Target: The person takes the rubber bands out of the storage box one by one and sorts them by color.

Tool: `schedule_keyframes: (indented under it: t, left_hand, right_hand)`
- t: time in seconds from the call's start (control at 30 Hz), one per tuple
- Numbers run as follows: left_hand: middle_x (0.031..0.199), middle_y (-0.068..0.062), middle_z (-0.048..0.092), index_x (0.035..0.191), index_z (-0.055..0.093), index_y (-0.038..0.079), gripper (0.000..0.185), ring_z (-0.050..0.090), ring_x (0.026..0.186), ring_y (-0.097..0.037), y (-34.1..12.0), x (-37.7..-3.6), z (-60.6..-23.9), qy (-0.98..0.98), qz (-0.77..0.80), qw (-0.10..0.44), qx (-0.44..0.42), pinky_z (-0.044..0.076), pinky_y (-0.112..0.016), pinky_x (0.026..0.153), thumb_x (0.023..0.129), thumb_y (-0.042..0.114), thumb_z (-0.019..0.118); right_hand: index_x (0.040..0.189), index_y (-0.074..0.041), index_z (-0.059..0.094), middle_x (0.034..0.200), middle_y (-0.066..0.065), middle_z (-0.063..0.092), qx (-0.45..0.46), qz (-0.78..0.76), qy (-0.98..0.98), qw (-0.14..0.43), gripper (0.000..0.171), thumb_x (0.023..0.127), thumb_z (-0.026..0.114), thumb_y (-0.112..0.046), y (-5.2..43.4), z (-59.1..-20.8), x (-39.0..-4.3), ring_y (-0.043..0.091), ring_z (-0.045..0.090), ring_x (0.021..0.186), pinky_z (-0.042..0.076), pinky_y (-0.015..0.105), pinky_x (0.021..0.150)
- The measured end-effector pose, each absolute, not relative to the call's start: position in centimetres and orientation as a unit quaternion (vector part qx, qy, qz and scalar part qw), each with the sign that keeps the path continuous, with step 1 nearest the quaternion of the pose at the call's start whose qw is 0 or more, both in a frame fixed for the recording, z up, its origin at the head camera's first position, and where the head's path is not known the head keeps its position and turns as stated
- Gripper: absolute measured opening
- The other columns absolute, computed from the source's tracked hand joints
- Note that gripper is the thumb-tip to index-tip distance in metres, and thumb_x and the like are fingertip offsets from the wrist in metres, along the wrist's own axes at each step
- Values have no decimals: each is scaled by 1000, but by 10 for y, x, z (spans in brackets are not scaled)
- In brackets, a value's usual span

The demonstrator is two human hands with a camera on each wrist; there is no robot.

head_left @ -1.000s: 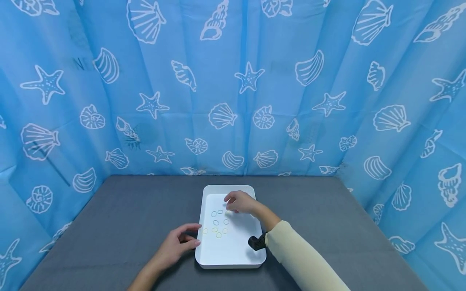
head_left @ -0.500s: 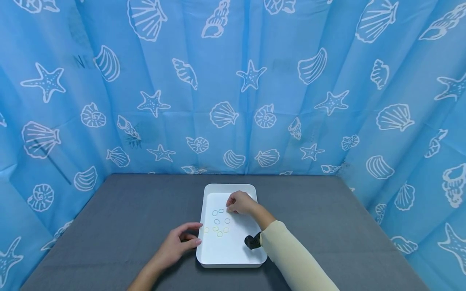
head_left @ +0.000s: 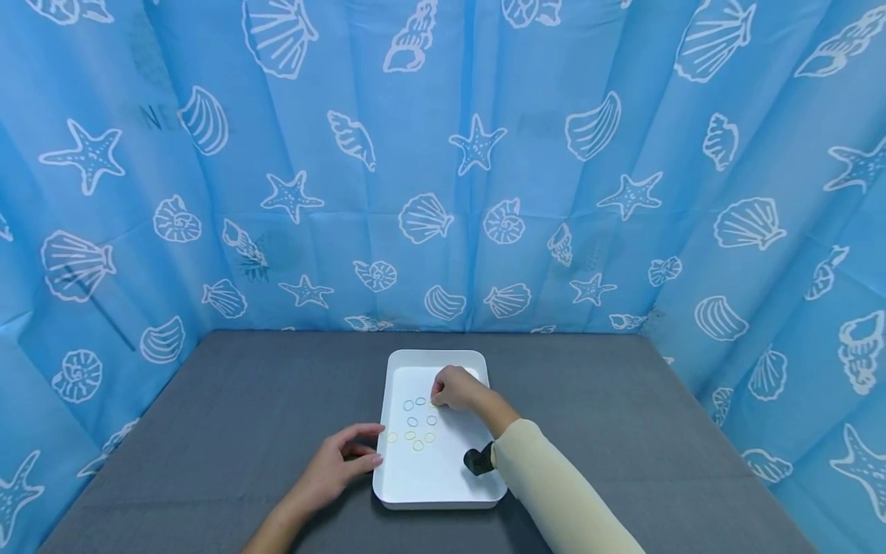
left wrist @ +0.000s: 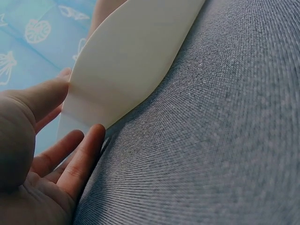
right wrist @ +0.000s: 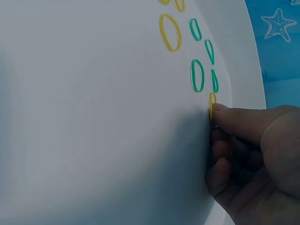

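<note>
Just below the centre of the head view, a white tray [head_left: 432, 481] stands lengthwise, and the right hand [head_left: 458, 388] reaches into its upper right part. This hand keeps a narrow grip, thumb tip against curled fingers, on a yellow rubber band [right wrist: 211, 107], which sits right of centre in the right wrist view, directly at the thumb tip. Just above it in that view come four green rubber bands [right wrist: 191, 75], loosely grouped and apart from one another. Further up, toward the top edge of the frame, lie other yellow rubber bands [right wrist: 161, 29], some cut off by the border; the head view shows four of these, lower on the tray floor than the green ones.

Left of the tray in the head view, the left hand [head_left: 341, 458] has its thumb and fingers spread wide, the tips touching the tray's left side. The left wrist view shows the same contact at centre left, against the outer wall.

At the lower right of the head view, a cream sleeve [head_left: 561, 492] covers the right forearm, with a black device [head_left: 477, 460] at its cuff. Grey cloth [head_left: 242, 431] spreads beneath the tray, and a blue curtain [head_left: 443, 169] printed with white seashells and starfish fills the upper frame.
</note>
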State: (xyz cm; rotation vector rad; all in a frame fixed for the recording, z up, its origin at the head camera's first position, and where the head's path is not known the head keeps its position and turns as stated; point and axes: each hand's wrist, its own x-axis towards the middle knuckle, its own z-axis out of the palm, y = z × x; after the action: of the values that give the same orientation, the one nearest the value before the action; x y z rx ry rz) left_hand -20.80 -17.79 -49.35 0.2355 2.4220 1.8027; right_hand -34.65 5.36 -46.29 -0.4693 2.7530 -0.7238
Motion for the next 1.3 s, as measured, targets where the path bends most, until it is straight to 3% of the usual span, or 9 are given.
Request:
schedule_keyframes:
  t: [0.67, 1.0, 1.3]
  left_hand:
    - [124, -12, 60, 126, 62, 11, 46, 62, 95, -22, -179, -210, -496, 800, 592, 49, 86, 51, -29, 75, 84, 21, 77]
    - [123, -12, 60, 127, 62, 10, 46, 61, 95, -22, -179, -209, -495, 801, 591, 51, 83, 50, -30, 76, 84, 20, 77]
    - [122, -11, 61, 126, 62, 11, 46, 61, 95, -22, -179, -209, -495, 802, 590, 50, 83, 50, -29, 76, 84, 20, 78]
  right_hand:
    - [78, -12, 64, 75, 0, 57, -164, -282, 939, 107, 14, 91, 68, -10, 61, -449, -340, 16, 53, 73, 44, 30, 68]
    - [83, -7, 64, 77, 1, 57, -191, -317, 927, 67, 11, 94, 64, -8, 75, -429, -341, 16, 51, 71, 44, 29, 63]
    - [86, -6, 64, 81, 2, 58, -170, -353, 919, 44, 9, 94, 63, -7, 96, -420, -344, 18, 52, 74, 45, 32, 67]
